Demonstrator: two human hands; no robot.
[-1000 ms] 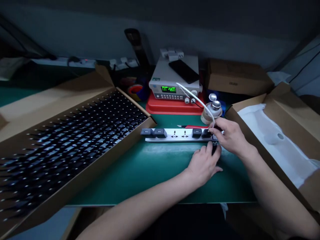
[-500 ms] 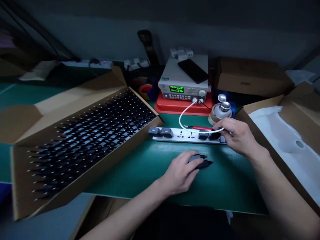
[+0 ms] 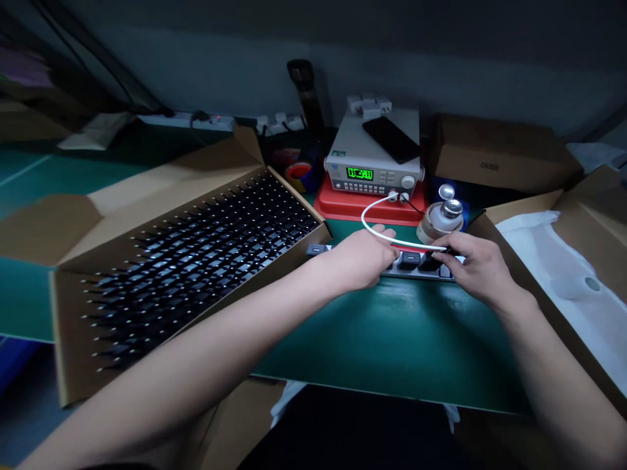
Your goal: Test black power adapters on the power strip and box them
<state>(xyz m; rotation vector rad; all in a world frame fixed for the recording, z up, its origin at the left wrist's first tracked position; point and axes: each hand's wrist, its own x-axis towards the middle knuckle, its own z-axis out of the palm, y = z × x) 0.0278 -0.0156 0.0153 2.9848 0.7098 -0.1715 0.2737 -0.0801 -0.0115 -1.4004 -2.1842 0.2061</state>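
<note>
Because slack seemingly lets the white cable (image 3: 411, 246) reach the power strip (image 3: 416, 274), back from the bench's (image 3: 372, 339) front edge, our right hand (image 3: 477, 261) clamps its fingers on the cable's end, while our left hand (image 3: 365, 258) covers the strip, fingers too hidden to judge.

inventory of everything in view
table: one, green, foreground
boxes: at least three, brown, left, right, back
packed chargers: many, black, left box
wrapping: one, white, right box
power strips: two, white, front, back
plugged chargers: three visible, dark, front strip
tray: one, red, centre
meter: one, grey, on tray
phone: one, black, on meter
adapters: several, white, on meter
cable: one, white, from meter
bottle: one, white, beside tray
tape roll: one, red, beside tray
tool: one, red, behind front strip
left hand: one, at front strip
right hand: one, at cable end
</note>
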